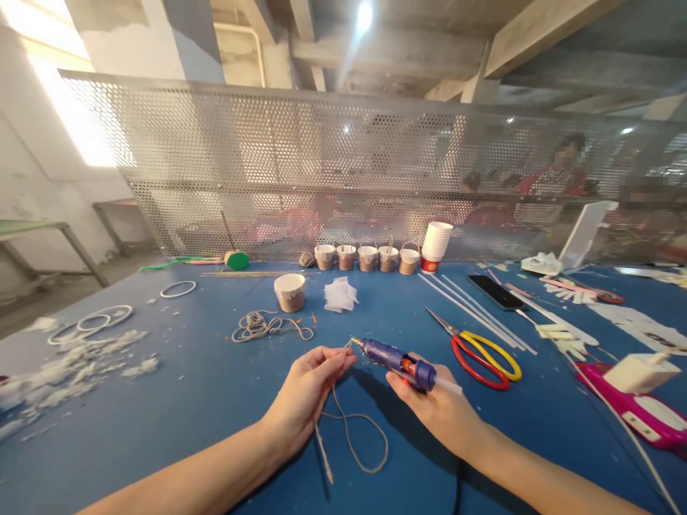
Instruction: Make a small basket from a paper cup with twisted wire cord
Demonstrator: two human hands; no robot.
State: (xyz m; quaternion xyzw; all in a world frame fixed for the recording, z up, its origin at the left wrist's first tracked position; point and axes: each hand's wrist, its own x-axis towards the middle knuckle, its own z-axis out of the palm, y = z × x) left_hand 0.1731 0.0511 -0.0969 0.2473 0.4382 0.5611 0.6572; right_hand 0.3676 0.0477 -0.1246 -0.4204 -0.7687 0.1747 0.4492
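Our left hand (pixel 316 375) pinches a thin cord (pixel 325 458) between thumb and fingertips, while our right hand (pixel 443 415) is wrapped around a blue glue gun (pixel 394 361). The cord's pinched end sits right at the gun's nozzle (pixel 356 342), above the near middle of the blue table (pixel 215 408); whether the two touch is too fine for us to tell. Below the left hand the cord hangs and loops toward the tabletop, and a pale glue stick (pixel 449 385) pokes out of the gun's rear.

We judge the step in hand to be putting glue on the cord. The next move calls for a light squeeze of the trigger, with a steady pinch and our fingertips clear of the hot tip.

Just beyond lie a loose coil of cord (pixel 257 329), a wrapped cup (pixel 290 295) and some white squares (pixel 340 295). To the right rest scissors (pixel 460 335) and white rods (pixel 466 310). Farther back, small wrapped cups (pixel 368 259) line up beside a leaning stack of paper cups (pixel 437 243).
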